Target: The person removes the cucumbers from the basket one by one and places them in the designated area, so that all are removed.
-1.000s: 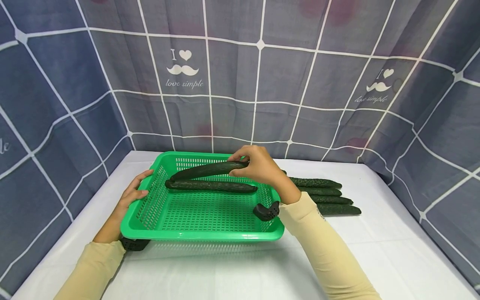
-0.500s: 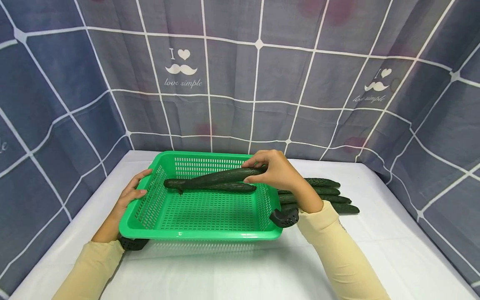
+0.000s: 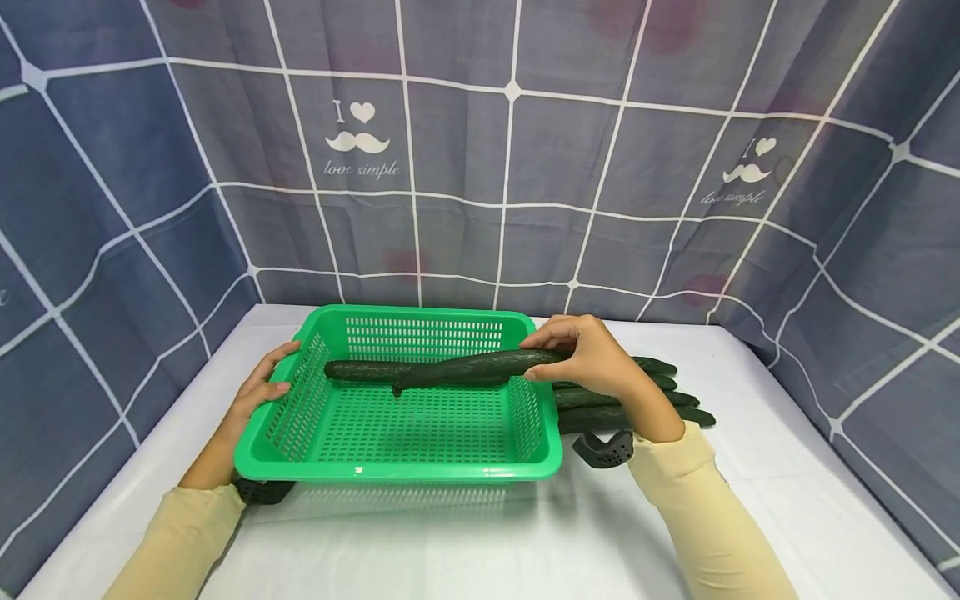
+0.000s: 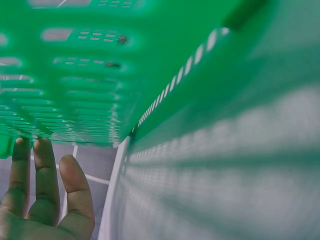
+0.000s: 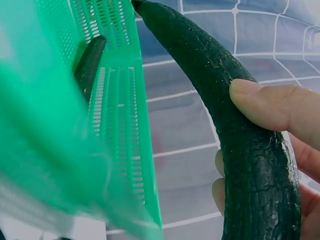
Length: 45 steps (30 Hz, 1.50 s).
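In the head view, a green plastic basket stands with its slotted walls and floor showing. My left hand rests at its left rim; in the left wrist view three fairly straight fingers reach the outside of the basket wall. My right hand pinches the end of a dark green cucumber between thumb and fingers, above the basket's right rim. The held cucumber's far end points left over the basket. Partly behind it, another cucumber lies lengthwise in the basket. The right wrist view shows the thumb on the bumpy skin.
Several more cucumbers lie side by side on the white tablecloth, right of the basket and partly hidden by the right hand. A checked grey-blue curtain encloses the back and both sides. Black wrist cameras sit under the wrists.
My right hand has carried its cucumber rightward and slightly down, so its grip is now past the basket's right wall. The left hand stays at the rim; the other cucumber remains in the basket.
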Motion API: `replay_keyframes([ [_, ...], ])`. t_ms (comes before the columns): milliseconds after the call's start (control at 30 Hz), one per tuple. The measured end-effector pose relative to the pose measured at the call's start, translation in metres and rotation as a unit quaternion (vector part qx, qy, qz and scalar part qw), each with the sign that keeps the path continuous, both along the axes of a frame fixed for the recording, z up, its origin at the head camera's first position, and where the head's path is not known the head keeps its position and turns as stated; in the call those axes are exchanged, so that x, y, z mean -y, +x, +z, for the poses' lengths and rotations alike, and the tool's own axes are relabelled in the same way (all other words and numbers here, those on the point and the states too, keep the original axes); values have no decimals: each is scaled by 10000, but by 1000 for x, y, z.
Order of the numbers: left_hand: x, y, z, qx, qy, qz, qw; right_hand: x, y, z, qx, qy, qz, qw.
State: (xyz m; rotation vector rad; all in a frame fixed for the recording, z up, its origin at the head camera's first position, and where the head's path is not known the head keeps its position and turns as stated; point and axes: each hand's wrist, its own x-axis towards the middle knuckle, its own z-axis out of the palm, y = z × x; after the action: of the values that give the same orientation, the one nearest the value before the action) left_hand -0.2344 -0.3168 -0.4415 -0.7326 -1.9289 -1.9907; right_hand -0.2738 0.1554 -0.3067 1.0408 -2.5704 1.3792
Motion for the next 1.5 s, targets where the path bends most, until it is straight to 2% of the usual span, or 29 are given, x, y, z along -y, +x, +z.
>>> replay_keyframes([
  [133,-1,4,1,278,413,-290,9983,-10,0,-7,-57,-94,-36,9999],
  [367,-2,5,2,215,327,-207,9990,-27,3,-18,-153,-271,-63,9995],
  [500,-1,4,1,194,431,-373,9982,-37,6,-24,-179,-323,-50,9993],
  [700,0,3,0,139,318,-241,9991,-53,10,-33,-300,-346,-100,9989],
  [967,-1,3,1,275,407,-282,9984,-72,14,-42,-571,-525,22,9970],
  [1100,0,3,0,286,482,-403,9976,-81,16,-46,-746,-538,-17,9958],
  [1233,1,3,-1,287,664,-679,9951,-89,18,-49,-903,-584,-31,9942],
  [1500,1,2,-1,203,652,-689,9953,-107,22,-53,-948,-580,-76,9938],
])
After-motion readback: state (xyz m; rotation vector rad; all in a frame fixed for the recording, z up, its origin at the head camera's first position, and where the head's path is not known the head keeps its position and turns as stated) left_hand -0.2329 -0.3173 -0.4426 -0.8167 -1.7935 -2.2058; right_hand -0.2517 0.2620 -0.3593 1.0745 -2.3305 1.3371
